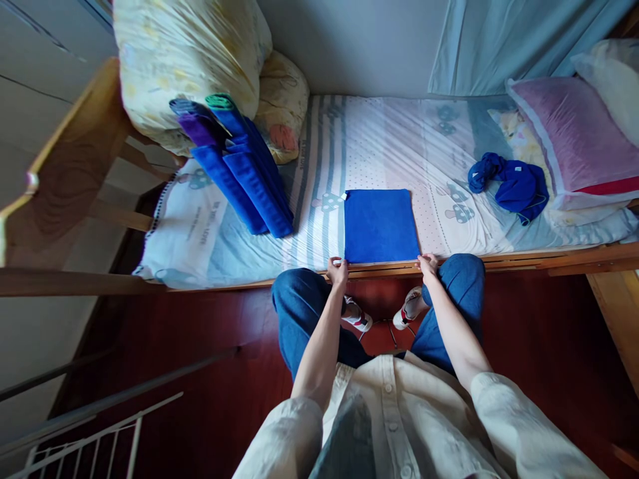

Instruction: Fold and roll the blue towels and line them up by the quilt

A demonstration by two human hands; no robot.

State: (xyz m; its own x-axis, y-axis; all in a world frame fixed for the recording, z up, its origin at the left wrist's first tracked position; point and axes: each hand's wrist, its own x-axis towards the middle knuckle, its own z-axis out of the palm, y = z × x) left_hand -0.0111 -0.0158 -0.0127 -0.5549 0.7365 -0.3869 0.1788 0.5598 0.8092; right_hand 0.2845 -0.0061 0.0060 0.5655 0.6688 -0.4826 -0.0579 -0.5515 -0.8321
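A square blue cloth (381,225) lies flat at the near edge of the bed, with a small white tag at its far left corner. My left hand (337,269) pinches the near left corner. At the near right corner, my right hand (428,263) pinches the cloth between thumb and fingers. To the left on the bed is a pile of rolled or folded cloths (249,173), mostly blue, with purple, grey and green ones at the far end. Crumpled blue cloths (519,186) lie to the right.
The patterned bed sheet (379,146) covers the mattress. Large yellow bedding bundles (190,60) stand at the left, beside the wooden bed end (74,153). A pink pillow (574,126) sits at the right. A white metal rack (100,432) is at lower left.
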